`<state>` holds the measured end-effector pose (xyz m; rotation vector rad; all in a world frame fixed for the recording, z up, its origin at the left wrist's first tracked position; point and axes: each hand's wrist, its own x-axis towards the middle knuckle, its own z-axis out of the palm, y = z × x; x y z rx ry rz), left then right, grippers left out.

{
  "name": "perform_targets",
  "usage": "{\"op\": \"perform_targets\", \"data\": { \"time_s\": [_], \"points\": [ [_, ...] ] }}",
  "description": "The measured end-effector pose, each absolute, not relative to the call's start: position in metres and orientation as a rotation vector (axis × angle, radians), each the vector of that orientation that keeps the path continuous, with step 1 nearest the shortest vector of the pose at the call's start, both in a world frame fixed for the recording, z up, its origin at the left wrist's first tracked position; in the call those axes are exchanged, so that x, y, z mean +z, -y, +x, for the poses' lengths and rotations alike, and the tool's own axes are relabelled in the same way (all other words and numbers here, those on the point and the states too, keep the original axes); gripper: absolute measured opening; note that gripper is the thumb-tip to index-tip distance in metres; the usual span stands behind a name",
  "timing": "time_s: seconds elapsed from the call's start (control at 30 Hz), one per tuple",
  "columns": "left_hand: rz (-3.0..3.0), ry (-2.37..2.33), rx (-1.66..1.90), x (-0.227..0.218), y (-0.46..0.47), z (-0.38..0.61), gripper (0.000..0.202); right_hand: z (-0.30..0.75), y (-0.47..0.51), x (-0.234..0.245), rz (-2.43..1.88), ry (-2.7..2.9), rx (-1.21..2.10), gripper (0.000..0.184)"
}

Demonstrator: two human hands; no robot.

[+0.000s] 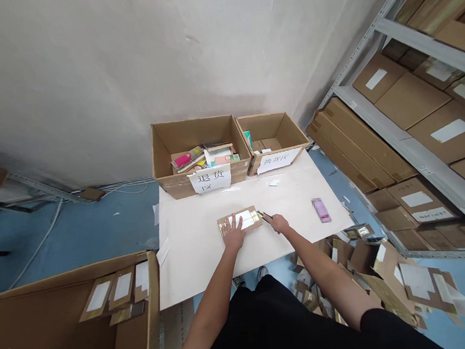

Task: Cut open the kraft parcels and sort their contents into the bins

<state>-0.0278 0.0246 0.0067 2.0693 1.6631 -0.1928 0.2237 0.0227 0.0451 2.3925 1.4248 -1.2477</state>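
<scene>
A small flat cardboard box (253,224) with a white label and shiny tape lies on the white table (190,254). My left hand (233,233) rests on top of it with the fingers spread over the label. In my right hand (278,223) is a box cutter (265,216), dark with a yellowish part. Its tip points left at the right end of the box. Whether the blade touches the tape I cannot tell.
Behind stand two open cartons, a larger one (176,186) holding packaged goods and a smaller one (290,137). A pixelated pink item (321,210) lies right. A big carton (154,279) of parcels stands left. Discarded cardboard (389,285) covers the right floor below a shelf (418,158).
</scene>
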Motion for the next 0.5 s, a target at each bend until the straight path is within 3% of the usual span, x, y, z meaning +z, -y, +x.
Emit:
{"op": "perform_targets", "data": {
  "time_s": [0.27, 0.5],
  "points": [
    [2.058, -1.658, -0.182, 0.010, -0.026, -0.028, 0.067, 0.244, 0.006, 0.052, 2.331, -1.442, -1.205, 0.071],
    [2.109, -1.639, -0.136, 0.033, -0.047, -0.037, 0.064, 0.206, 0.044, 0.019, 2.871, -1.148, -1.483, 0.071]
  ]
}}
